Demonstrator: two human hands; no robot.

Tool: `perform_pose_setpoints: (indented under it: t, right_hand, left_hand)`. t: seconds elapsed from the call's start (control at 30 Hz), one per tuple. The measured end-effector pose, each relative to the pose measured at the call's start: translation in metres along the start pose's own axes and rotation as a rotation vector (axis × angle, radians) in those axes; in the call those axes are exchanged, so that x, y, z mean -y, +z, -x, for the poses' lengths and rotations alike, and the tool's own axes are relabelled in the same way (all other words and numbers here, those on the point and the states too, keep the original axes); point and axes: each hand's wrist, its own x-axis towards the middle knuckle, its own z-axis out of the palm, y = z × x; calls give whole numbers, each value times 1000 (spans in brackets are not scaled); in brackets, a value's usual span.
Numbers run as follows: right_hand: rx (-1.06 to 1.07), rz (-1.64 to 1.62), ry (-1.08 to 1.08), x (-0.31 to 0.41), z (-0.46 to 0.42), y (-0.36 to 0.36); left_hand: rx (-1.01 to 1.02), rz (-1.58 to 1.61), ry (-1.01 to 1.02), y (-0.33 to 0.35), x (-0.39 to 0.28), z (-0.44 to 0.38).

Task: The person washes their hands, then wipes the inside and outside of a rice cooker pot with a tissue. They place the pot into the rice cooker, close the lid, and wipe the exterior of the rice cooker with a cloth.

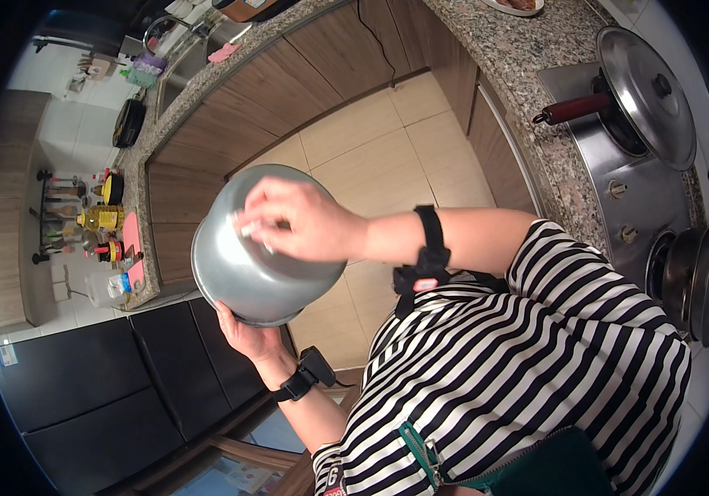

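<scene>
A silver-grey metal pot (273, 285), like a rice cooker's inner pot, is held up tilted over the floor, its smooth curved outside showing. My left hand (249, 335) grips it at the lower rim, with part of the fingers hidden behind the metal. In front of the pot's upper side is my right hand (292, 217), blurred, its fingers bent and somewhat apart, with no object clearly seen in them. Whether it touches the pot cannot be told. Both wrists wear black straps with small devices. The pot's inside is hidden.
A granite counter (149, 136) carries a sink (190, 71), an oil bottle (103, 217) and a pink cutting board (133, 248). On the right, a gas stove (624, 186) holds a lidded pan (655, 93) with its red handle sticking out, and more pots (689, 279). Black cabinet-like doors (94, 378) stand lower left.
</scene>
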Motion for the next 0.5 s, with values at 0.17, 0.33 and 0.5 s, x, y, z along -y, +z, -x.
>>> perform_pose_setpoints:
  t: [0.17,0.33,0.5]
  right_hand:
    - [171,215,-78,0,38,-28]
    - [-129,263,219,-17,0,-31]
    - [92,258,-113,12,16,-3]
  left_hand:
    - [-28,148,-28,-8,-7,0]
    - [-19,73,-27,2,-6,4]
    - [-64,95,17,-9,-2,-2]
